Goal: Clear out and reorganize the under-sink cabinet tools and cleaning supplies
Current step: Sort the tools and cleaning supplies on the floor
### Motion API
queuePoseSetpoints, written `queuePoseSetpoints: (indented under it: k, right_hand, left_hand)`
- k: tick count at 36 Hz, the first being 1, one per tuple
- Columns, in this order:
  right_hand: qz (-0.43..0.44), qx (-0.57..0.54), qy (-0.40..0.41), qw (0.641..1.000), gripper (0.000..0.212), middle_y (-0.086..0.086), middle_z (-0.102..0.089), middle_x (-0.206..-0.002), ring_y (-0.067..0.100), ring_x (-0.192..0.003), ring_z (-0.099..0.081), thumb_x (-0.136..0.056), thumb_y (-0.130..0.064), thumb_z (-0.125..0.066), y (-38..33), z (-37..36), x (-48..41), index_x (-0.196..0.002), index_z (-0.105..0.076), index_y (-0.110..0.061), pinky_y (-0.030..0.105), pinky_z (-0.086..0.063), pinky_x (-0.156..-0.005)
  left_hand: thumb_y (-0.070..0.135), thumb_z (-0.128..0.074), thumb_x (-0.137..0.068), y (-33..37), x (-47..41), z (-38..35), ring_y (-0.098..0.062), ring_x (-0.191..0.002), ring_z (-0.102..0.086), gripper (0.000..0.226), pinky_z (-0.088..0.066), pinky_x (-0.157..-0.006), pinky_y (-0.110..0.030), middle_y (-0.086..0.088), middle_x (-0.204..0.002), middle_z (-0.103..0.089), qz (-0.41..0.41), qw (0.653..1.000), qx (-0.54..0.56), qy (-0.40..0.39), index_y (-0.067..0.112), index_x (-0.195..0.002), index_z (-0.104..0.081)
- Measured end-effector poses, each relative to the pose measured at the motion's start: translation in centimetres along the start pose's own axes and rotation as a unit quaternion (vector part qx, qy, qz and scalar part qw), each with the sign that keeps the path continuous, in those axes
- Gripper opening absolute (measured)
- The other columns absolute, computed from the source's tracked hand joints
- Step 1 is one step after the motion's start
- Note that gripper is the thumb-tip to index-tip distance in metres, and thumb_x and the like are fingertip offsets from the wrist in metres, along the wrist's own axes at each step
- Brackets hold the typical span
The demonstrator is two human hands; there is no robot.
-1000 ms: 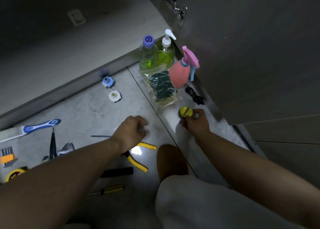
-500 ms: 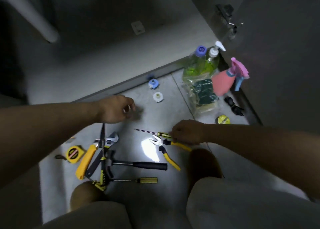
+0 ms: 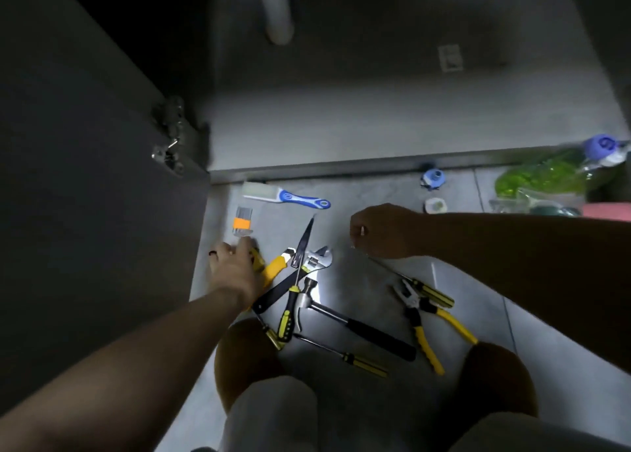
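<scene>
— How far along, from the head view?
— Clearing looks done: the hammer (image 3: 375, 335), pliers (image 3: 420, 318) and wrench (image 3: 319, 257) lie on the floor (image 3: 368, 195) along the cabinet's (image 3: 341, 137) front edge. Sorting remains.
— Hands?
— The left hand (image 3: 235, 264) rests on the tape measure (image 3: 256, 259), grip unclear. The right hand (image 3: 382, 229) is curled; I cannot tell if it holds anything.

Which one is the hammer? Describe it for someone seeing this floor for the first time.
On the tiled floor before the open cabinet, find the tool pile. The hammer lies slanted in its middle, head by the adjustable wrench, handle pointing toward the pliers. Only it has a steel claw head on a long black grip; the screwdrivers and pliers nearby have yellow-and-black handles.
</scene>
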State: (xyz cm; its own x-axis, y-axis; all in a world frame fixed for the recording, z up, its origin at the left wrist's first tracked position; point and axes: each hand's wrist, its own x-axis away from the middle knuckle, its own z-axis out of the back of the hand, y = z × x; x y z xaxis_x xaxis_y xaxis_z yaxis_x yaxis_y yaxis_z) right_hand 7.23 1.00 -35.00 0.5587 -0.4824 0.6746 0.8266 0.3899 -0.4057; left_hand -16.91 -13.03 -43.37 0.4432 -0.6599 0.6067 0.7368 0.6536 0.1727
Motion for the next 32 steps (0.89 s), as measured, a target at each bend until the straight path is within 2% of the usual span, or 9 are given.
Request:
queuePoseSetpoints:
  k: [3,6,10,14,18,21,24,28,32]
  right_hand:
    - [0.0,0.019,-0.008,1.0,0.022,0.008,-0.067,-0.114,0.028,-0.109,-0.061,-0.094,-0.026,-0.055,-0.2,-2.8,-1.2,-0.109,-0.067,-0.013,0.031,-0.046,-0.089]
    - [0.003,0.043,-0.032,0.999,0.014,0.008,-0.07,-0.108,0.027,-0.104,-0.064,-0.093,-0.026,-0.054,0.5,-5.3,-1.9,-0.095,-0.066,-0.018,0.03,-0.047,-0.085]
    - [0.015,0.06,-0.077,0.995,0.029,0.009,-0.067,-0.112,0.025,-0.101,-0.059,-0.094,-0.026,-0.053,1.4,-7.3,-2.5,-0.069,-0.039,-0.03,0.026,-0.037,-0.076]
    - [0.009,0.048,-0.076,0.996,0.012,0.007,-0.065,-0.116,0.025,-0.109,-0.06,-0.096,-0.028,-0.051,1.4,-8.2,-3.1,-0.097,-0.062,-0.021,0.027,-0.04,-0.081]
    - [0.017,0.017,-0.046,0.999,0.021,0.001,-0.066,-0.114,0.02,-0.109,-0.059,-0.096,-0.031,-0.055,1.2,-8.1,-3.1,-0.109,-0.065,-0.018,0.022,-0.036,-0.079]
    - [0.026,0.006,-0.03,0.999,0.016,0.001,-0.066,-0.107,0.019,-0.1,-0.059,-0.097,-0.029,-0.053,1.2,-7.9,-3.2,-0.102,-0.064,-0.019,0.022,-0.035,-0.076]
    - [0.044,-0.011,-0.01,0.999,0.012,-0.009,-0.056,-0.081,0.015,-0.082,-0.053,-0.097,-0.026,-0.05,1.2,-7.8,-3.1,-0.09,-0.057,-0.02,0.016,-0.032,-0.058]
    - [0.035,-0.109,0.039,0.993,0.019,-0.008,-0.06,-0.087,0.007,-0.071,-0.053,-0.088,-0.019,-0.058,1.0,-7.6,-3.4,-0.107,-0.06,-0.018,0.015,-0.035,-0.055]
    - [0.065,-0.21,0.084,0.972,0.056,0.006,-0.065,-0.103,0.02,-0.082,-0.063,-0.078,-0.014,-0.076,0.0,-7.3,-4.0,-0.125,-0.045,-0.01,0.024,-0.044,-0.063]
  left_hand:
    - [0.043,-0.064,-0.09,-0.5,-0.2,-1.3,-0.043,-0.129,-0.035,0.062,-0.037,-0.11,-0.05,-0.017,-0.14,-0.032,0.041,0.998,0.049,0.012,0.036,-0.144,-0.034]
    - [0.041,-0.062,-0.091,-0.8,-1.1,-1.4,-0.043,-0.129,-0.034,0.058,-0.037,-0.106,-0.047,-0.015,-0.14,-0.033,0.058,0.996,0.066,0.011,0.037,-0.143,-0.037]
    - [0.037,-0.072,-0.089,-0.8,-1.8,-1.2,-0.034,-0.112,-0.053,0.056,-0.044,-0.1,-0.038,-0.013,-0.135,-0.043,0.057,0.993,0.104,0.01,0.032,-0.137,-0.045]
    - [0.035,-0.078,-0.085,-0.4,-2.0,-0.9,-0.024,-0.09,-0.052,0.056,-0.049,-0.094,-0.034,-0.013,-0.128,-0.046,0.05,0.991,0.125,0.013,0.028,-0.133,-0.049]
    - [0.033,-0.082,-0.081,0.3,-1.7,-0.4,-0.031,-0.111,-0.058,0.059,-0.05,-0.099,-0.036,-0.012,-0.129,-0.046,0.007,0.995,0.089,0.038,0.019,-0.13,-0.053]
    - [0.029,-0.081,-0.081,0.9,-1.7,-0.3,-0.031,-0.121,-0.05,0.057,-0.046,-0.105,-0.041,-0.012,-0.133,-0.048,-0.04,0.998,0.037,0.04,0.015,-0.129,-0.052]
    - [0.034,-0.081,-0.08,1.6,-1.6,0.0,-0.03,-0.119,-0.05,0.058,-0.048,-0.101,-0.041,-0.013,-0.129,-0.053,-0.055,0.997,0.02,0.057,0.013,-0.127,-0.054]
    - [0.049,-0.086,-0.073,3.1,-0.9,0.7,-0.023,-0.103,-0.061,0.063,-0.054,-0.09,-0.042,-0.005,-0.111,-0.063,-0.04,0.977,0.194,0.078,0.016,-0.118,-0.056]
    - [0.028,-0.084,-0.08,5.4,0.2,0.7,-0.017,-0.084,-0.069,0.042,-0.058,-0.081,-0.035,-0.007,-0.098,-0.071,-0.04,0.922,0.383,-0.031,0.014,-0.111,-0.059]
